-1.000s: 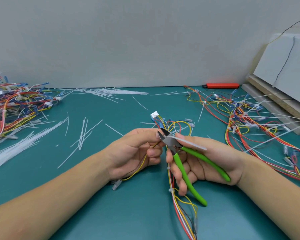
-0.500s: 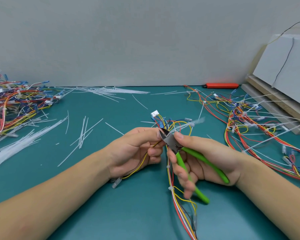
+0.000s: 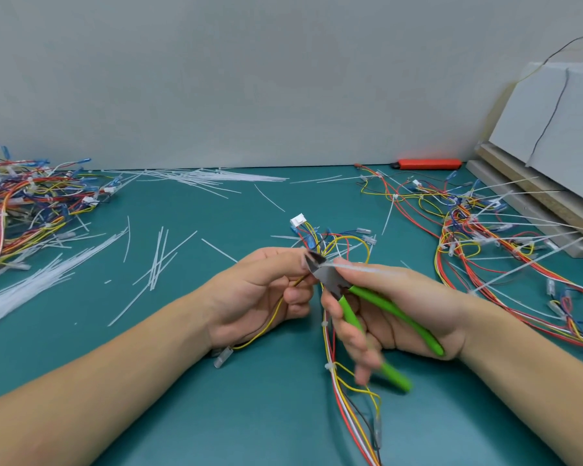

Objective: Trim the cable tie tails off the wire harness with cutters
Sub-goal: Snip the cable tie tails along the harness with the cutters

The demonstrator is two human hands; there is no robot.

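Note:
My left hand pinches a wire harness of red, yellow and white wires just above the teal mat. The harness runs from a white connector down past my wrists to the bottom edge. My right hand grips green-handled cutters, whose steel jaws sit at my left fingertips. A white cable tie tail lies across the jaws and over my right thumb. My right fingers are blurred on the lower handle.
A heap of harnesses lies at the far left, another with long uncut tails at the right. Cut white tails are scattered over the mat. An orange knife lies by the wall, and boards lean at the right.
The tie tail swung up and away half a second ago and now lies over my right thumb again. My right fingers shifted on the lower handle. My left hand stayed put.

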